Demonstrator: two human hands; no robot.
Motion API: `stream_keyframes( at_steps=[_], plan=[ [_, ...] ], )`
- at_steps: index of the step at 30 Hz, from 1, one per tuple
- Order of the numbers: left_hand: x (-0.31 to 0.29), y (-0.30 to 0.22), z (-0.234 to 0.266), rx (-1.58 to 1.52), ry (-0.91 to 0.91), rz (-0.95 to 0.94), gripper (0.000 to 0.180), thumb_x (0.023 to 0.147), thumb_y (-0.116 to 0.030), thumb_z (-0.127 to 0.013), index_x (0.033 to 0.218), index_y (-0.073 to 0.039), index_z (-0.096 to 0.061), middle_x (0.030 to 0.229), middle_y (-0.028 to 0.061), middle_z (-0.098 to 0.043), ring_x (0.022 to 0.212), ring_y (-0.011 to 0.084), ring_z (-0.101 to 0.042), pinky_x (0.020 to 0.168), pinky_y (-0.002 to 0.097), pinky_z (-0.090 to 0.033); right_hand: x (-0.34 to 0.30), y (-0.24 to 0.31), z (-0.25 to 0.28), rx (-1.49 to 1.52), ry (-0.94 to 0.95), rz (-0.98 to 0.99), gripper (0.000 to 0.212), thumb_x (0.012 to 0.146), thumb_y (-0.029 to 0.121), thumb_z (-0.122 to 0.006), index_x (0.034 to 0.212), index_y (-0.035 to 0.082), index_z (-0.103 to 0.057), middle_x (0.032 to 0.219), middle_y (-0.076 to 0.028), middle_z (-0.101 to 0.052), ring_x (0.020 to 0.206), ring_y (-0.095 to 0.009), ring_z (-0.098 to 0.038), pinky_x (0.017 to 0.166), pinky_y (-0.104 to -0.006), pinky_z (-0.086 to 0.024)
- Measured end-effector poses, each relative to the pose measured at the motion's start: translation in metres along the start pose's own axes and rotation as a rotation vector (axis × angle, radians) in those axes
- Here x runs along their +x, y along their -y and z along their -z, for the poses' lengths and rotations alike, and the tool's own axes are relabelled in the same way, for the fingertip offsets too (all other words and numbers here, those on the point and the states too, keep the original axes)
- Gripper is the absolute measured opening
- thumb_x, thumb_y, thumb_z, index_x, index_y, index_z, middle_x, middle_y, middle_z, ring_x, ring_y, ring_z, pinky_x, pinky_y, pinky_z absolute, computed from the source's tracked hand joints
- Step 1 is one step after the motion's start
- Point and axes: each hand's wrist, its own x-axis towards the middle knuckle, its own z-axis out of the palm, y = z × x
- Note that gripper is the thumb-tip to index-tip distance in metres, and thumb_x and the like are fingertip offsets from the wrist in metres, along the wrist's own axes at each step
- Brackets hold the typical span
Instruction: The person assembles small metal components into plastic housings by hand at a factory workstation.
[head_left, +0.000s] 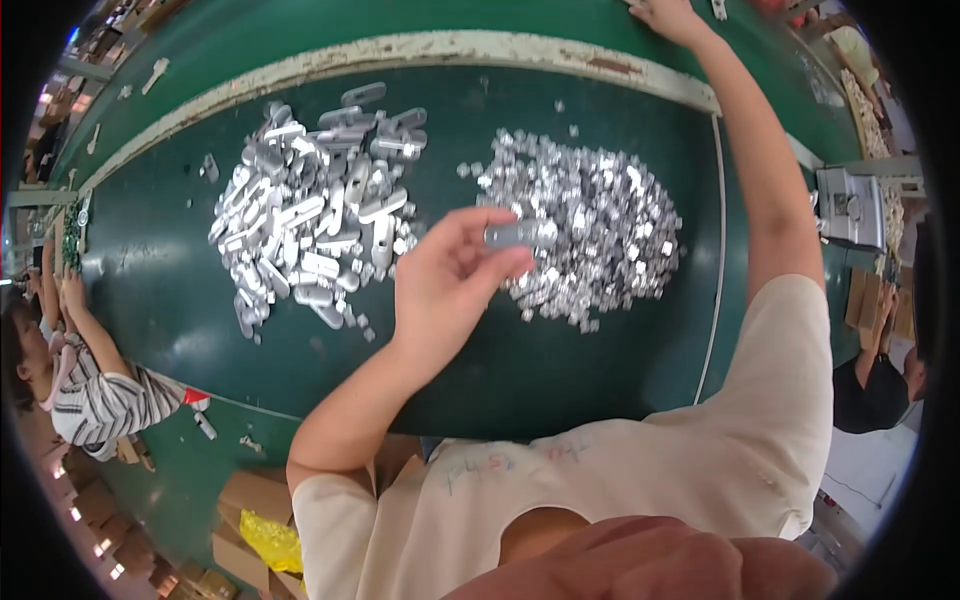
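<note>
My left hand (445, 280) is over the green worktable, closed in a pinch. Between thumb and fingers it grips a flat, oblong silver metal piece (512, 235) with rounded ends. Just behind that piece lies a heap of small shiny metal cubes (610, 220). To the left of my hand is a second heap, of oblong silver metal pieces (300, 215) like the held one. My right arm stretches far forward over the pale rail, and my right hand (668, 18) is at the top edge of the view. Its fingers look pinched together; what they hold is too small and cut off.
A worn white rail (480, 45) divides the table from a green belt (300, 18) carrying a few scattered pale parts (156, 75). At the left a person in a striped shirt (105, 400) works. Cardboard boxes (250, 495) with a yellow bag (270, 540) stand below the table.
</note>
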Motion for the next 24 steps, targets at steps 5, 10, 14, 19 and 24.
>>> stream_keyframes(
  at_steps=[5, 10, 14, 19, 24],
  plan=[
    [-0.004, -0.001, -0.005, 0.011, 0.053, -0.036, 0.027, 0.082, 0.008, -0.055, 0.109, 0.007, -0.051, 0.092, 0.0151, -0.062, 0.079, 0.0182, -0.064, 0.071, 0.0243, -0.052, -0.047, 0.003, -0.002, 0.107, 0.005, -0.216, 0.038, 0.074, 0.033, -0.065, 0.093, 0.001, -0.06, 0.092, -0.024, -0.055, 0.091, -0.038, -0.052, 0.081, -0.044, -0.043],
    [-0.009, -0.002, -0.003, -0.008, 0.069, -0.103, 0.025, 0.083, 0.007, -0.054, 0.108, 0.008, -0.051, 0.089, 0.016, -0.063, 0.082, 0.0212, -0.065, 0.073, 0.0268, -0.054, -0.085, 0.088, 0.044, 1.4, 0.047, -0.286, 0.02, 0.088, 0.019, -0.055, 0.1, 0.003, -0.054, 0.077, 0.001, -0.052, 0.07, -0.007, -0.052, 0.059, -0.0241, -0.042],
    [-0.015, -0.008, -0.009, 0.034, 0.1, -0.131, 0.026, 0.082, 0.007, -0.056, 0.107, 0.008, -0.052, 0.089, 0.0154, -0.063, 0.081, 0.0212, -0.065, 0.073, 0.0265, -0.054, -0.189, 0.127, 0.133, 1.128, 0.252, -0.025, 0.04, 0.087, 0.027, -0.05, 0.119, 0.004, -0.048, 0.109, -0.012, -0.054, 0.086, -0.021, -0.054, 0.077, -0.0316, -0.043],
    [-0.016, -0.004, -0.011, 0.055, 0.091, -0.108, 0.028, 0.08, 0.007, -0.058, 0.107, 0.006, -0.052, 0.091, 0.0128, -0.063, 0.083, 0.0183, -0.065, 0.075, 0.0249, -0.053, -0.229, 0.179, 0.135, 1.245, 0.273, 0.204, 0.043, 0.08, 0.021, -0.062, 0.115, -0.003, -0.05, 0.11, -0.013, -0.051, 0.099, -0.02, -0.05, 0.086, -0.0298, -0.038],
    [-0.015, 0.0, -0.014, 0.021, 0.135, -0.149, 0.029, 0.078, 0.01, -0.059, 0.106, 0.005, -0.053, 0.093, 0.0104, -0.063, 0.086, 0.015, -0.064, 0.077, 0.0234, -0.053, -0.233, 0.179, 0.132, 0.853, -0.034, 0.51, 0.042, 0.074, 0.01, -0.069, 0.111, -0.002, -0.052, 0.103, -0.017, -0.053, 0.09, -0.025, -0.052, 0.075, -0.0307, -0.044]
  ],
)
